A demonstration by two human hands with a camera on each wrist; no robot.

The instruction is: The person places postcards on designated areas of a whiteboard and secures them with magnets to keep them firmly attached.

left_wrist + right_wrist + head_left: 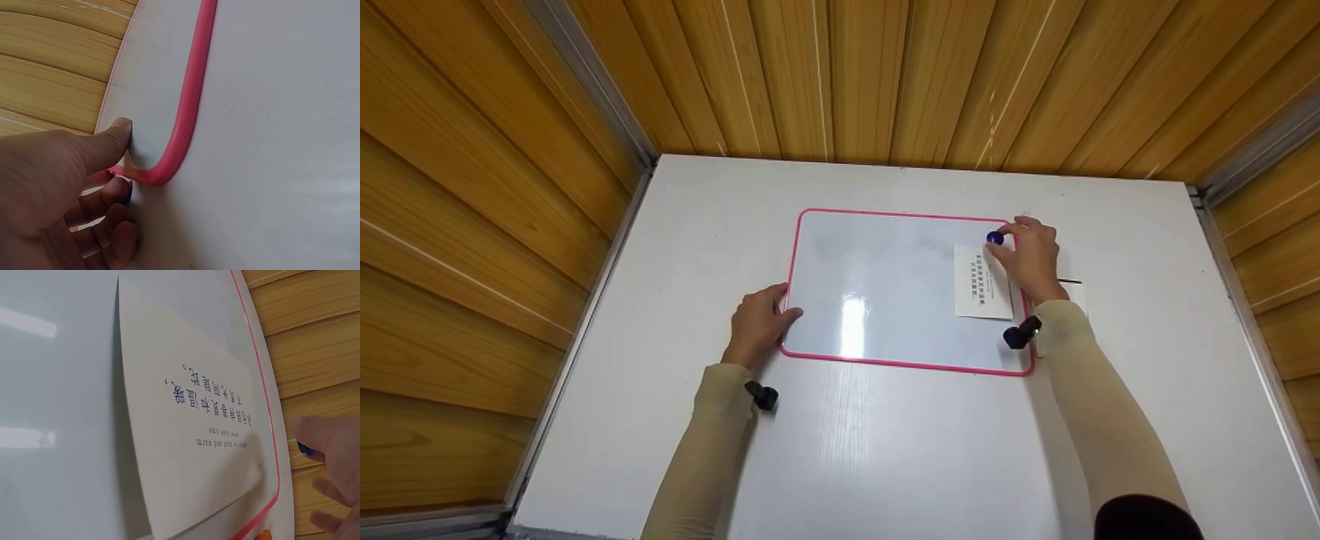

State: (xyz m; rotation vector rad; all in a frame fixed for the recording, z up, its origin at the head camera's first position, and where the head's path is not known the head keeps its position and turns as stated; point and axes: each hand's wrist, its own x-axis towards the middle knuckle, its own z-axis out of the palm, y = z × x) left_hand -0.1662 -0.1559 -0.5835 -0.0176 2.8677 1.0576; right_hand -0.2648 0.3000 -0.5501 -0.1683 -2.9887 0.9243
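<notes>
Sleeves of pale beige cover both our forearms as they rise from the bottom edge of the head view, a small black camera strapped at each wrist. Our right hand [1030, 255] sits right of centre in the frame, fingers curled to pinch a blue magnet [995, 238] at the top of a white card [982, 289] printed with blue characters; in the right wrist view the card lies flat against the board near its right rim. Beneath them the pink-framed whiteboard [885, 285] lies flat at the middle of the frame, its surface glossy with a bright reflection. Our left hand [757, 324] holds the board's lower left corner: the left wrist view shows the thumb [115, 135] pressed on the board face just inside the pink rim and the other fingers curled below the edge. Under the board spreads a white table [885, 450], filling the lower half of the frame. Wooden plank walls [840, 75] close it in across the top and both sides, with grey metal strips at the corners.
</notes>
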